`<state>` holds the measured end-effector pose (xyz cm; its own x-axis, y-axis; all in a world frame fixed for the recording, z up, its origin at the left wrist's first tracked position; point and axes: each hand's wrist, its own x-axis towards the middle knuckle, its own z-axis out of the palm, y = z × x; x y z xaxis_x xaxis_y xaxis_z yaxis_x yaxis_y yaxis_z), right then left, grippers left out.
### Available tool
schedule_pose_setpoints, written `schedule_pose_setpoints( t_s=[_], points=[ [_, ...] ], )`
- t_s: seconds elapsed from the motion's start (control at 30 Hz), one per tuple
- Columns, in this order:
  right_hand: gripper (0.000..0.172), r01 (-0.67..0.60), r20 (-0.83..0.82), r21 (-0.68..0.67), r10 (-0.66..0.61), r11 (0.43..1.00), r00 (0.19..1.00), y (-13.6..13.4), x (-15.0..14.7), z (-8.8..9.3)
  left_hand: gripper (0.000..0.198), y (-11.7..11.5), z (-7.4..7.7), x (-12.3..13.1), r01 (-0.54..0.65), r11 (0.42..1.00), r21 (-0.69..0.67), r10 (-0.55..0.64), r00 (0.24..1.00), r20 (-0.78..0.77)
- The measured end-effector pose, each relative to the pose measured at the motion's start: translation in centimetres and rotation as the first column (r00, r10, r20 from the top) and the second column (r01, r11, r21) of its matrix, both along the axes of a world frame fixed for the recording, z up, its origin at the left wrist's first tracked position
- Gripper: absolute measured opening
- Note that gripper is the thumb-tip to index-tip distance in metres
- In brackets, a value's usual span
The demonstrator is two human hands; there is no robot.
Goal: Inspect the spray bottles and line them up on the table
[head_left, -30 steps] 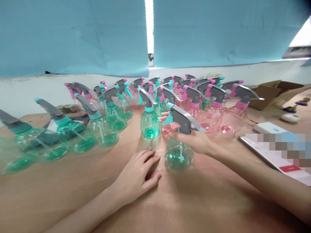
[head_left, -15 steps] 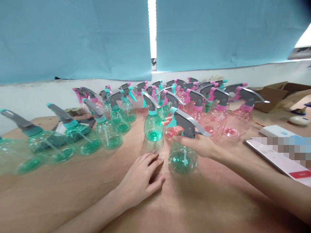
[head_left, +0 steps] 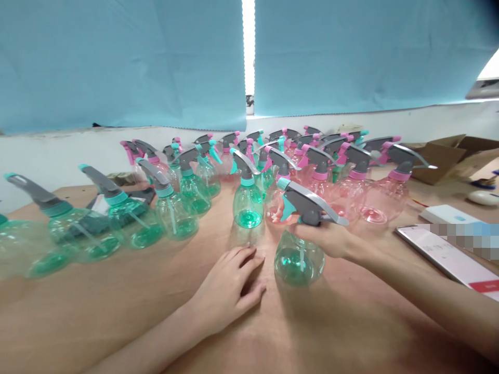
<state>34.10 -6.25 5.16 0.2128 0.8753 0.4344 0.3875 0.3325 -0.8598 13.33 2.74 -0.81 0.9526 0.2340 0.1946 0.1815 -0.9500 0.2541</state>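
Observation:
My right hand [head_left: 325,236] is wrapped round the neck of a green spray bottle [head_left: 299,262] with a grey head and turquoise nozzle and trigger. Part of that hand is hidden behind the bottle. The bottle is upright; I cannot tell whether its base touches the table. My left hand [head_left: 234,283] lies on the wooden table [head_left: 218,348] with its fingers apart and nothing in it. Just beyond both hands stands another green spray bottle [head_left: 248,208]. A row of green spray bottles [head_left: 140,223] runs along the left.
Pink spray bottles [head_left: 384,200] crowd the back right, with mixed ones behind. At the right lie a phone [head_left: 440,254], a white box [head_left: 448,214] and a white computer mouse [head_left: 482,197]. An open cardboard box [head_left: 440,161] sits at the back right. Blue curtains [head_left: 128,62] hang behind.
The held spray bottle has shifted slightly right and toward me, its head leaning a little further right. My left hand rests in the same spot. The whole view has moved slightly.

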Motion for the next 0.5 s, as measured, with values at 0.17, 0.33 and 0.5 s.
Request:
schedule_pose_setpoints(
  t_s=[0.17,0.33,0.5],
  points=[
    [0.041,-0.067,-0.034,0.000,0.067,0.998,0.997,0.30,0.18,-0.55,0.042,-0.03,0.03,-0.04,-0.003,1.000,0.004,0.003,1.000,-0.005],
    [0.050,-0.061,-0.002,0.053,0.061,0.997,0.998,0.38,0.13,-0.80,0.042,-0.03,0.13,-0.07,-0.003,1.000,0.006,0.003,1.000,-0.008],
    [0.039,-0.038,0.026,0.054,0.037,0.998,0.999,0.24,0.14,-0.86,0.042,0.00,0.01,-0.08,0.007,1.000,0.015,-0.007,1.000,-0.001]
  ],
)
